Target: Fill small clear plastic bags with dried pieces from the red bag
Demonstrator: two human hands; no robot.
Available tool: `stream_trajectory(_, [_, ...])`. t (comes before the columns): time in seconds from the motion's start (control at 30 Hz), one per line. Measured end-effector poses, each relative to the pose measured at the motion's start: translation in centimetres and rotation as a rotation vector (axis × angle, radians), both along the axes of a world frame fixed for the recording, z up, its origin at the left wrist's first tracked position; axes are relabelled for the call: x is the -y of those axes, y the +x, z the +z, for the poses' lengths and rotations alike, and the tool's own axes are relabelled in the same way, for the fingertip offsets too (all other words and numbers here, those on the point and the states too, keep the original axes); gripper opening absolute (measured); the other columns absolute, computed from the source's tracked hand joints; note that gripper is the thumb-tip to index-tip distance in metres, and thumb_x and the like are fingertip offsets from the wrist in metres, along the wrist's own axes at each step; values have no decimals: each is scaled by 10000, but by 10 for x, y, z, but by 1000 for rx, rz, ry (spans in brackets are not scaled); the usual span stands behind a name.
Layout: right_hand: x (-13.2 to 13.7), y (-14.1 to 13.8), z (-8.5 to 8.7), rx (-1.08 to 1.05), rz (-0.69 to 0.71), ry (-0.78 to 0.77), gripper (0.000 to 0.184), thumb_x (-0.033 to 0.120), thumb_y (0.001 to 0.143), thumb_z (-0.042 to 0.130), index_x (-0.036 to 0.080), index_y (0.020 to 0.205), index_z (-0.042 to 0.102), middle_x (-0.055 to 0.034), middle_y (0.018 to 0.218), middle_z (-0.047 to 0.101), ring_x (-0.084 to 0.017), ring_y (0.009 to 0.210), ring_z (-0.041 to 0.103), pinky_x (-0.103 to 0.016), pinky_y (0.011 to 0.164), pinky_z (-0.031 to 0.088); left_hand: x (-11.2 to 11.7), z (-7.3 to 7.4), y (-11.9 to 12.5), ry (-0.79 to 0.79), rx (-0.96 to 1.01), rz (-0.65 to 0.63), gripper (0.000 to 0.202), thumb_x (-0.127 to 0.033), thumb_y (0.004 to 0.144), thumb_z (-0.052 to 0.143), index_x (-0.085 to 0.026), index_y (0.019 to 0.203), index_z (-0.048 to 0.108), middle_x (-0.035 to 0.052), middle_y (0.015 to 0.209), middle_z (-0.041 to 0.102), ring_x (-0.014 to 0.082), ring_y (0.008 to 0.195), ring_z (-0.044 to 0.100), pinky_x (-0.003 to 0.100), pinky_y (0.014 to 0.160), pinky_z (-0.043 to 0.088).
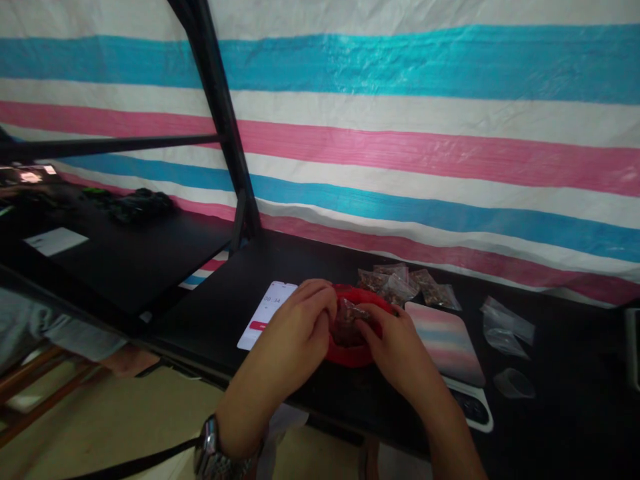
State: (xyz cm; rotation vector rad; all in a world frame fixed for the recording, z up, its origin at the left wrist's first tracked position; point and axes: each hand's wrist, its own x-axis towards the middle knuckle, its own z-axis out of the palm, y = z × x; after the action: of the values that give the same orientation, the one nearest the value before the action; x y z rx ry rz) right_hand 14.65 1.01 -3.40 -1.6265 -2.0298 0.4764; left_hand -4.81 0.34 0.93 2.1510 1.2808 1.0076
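A red bowl-like container point(353, 357) sits on the black table in front of me. Over its opening is a small clear plastic bag point(349, 320) with brown bits in or behind it. My left hand point(307, 320) is closed at the bag's left side, its fingertips partly hidden. From the right, my right hand point(393, 337) pinches the bag with thumb and fingers. Just behind the container lie several filled zip bags point(395, 283) of brown pieces. Close to my right hand stands a flat scale point(450, 343) with a shiny plate.
A phone point(267, 313) showing a timer lies left of the container. To the right are clear plastic bags point(507, 327) and a small clear cup point(514, 383). A black metal frame point(223, 120) rises at the left. Beyond it, another person's hand point(131, 361) shows below a second tabletop.
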Motion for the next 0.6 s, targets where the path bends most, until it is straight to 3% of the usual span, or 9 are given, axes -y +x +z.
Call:
stream_trajectory(0.17, [-1, 11, -6, 106, -18, -28, 271, 194, 1053, 590, 248, 1260, 756, -81, 1195, 831, -295, 1142, 750, -522, 1122, 369, -2, -11, 14, -201, -279, 46, 245, -92, 991, 403, -231, 894, 579, 76, 982, 719, 280, 988, 654, 412, 897, 468])
stream_trajectory(0.33, [-3, 19, -1, 199, -188, -31, 308, 222, 1091, 521, 269, 1258, 775, -111, 1168, 838, -333, 1129, 765, -529, 1067, 361, -9, -22, 8, -226, -491, 137, 295, -116, 1040, 389, -199, 1057, 671, 115, 963, 774, 311, 934, 719, 431, 868, 514])
stream_trajectory(0.4, [-4, 22, 1, 195, -238, -10, 328, 206, 1085, 512, 264, 1262, 782, -130, 1155, 839, -337, 1121, 768, -515, 1042, 367, -11, -27, 5, -185, -514, 148, 308, -126, 1053, 396, -189, 1127, 688, 124, 1007, 795, 311, 972, 743, 474, 992, 510])
stream_trajectory(0.5, [-4, 25, 1, 104, -251, 74, 332, 206, 1069, 515, 275, 1219, 804, -122, 1144, 843, -331, 1111, 766, -493, 1011, 374, -12, -35, 4, -99, -484, 128, 321, -96, 1046, 414, -200, 1166, 693, 106, 1145, 808, 284, 1099, 755, 558, 1231, 345])
stream_trajectory(0.6, [-5, 22, 0, -38, -204, 186, 340, 234, 1072, 495, 296, 1189, 809, -93, 1226, 827, -318, 1170, 743, -472, 991, 386, -13, -42, 6, -35, -432, 125, 378, -79, 1029, 445, -225, 1304, 659, 99, 1318, 767, 279, 1265, 704, 613, 1297, 217])
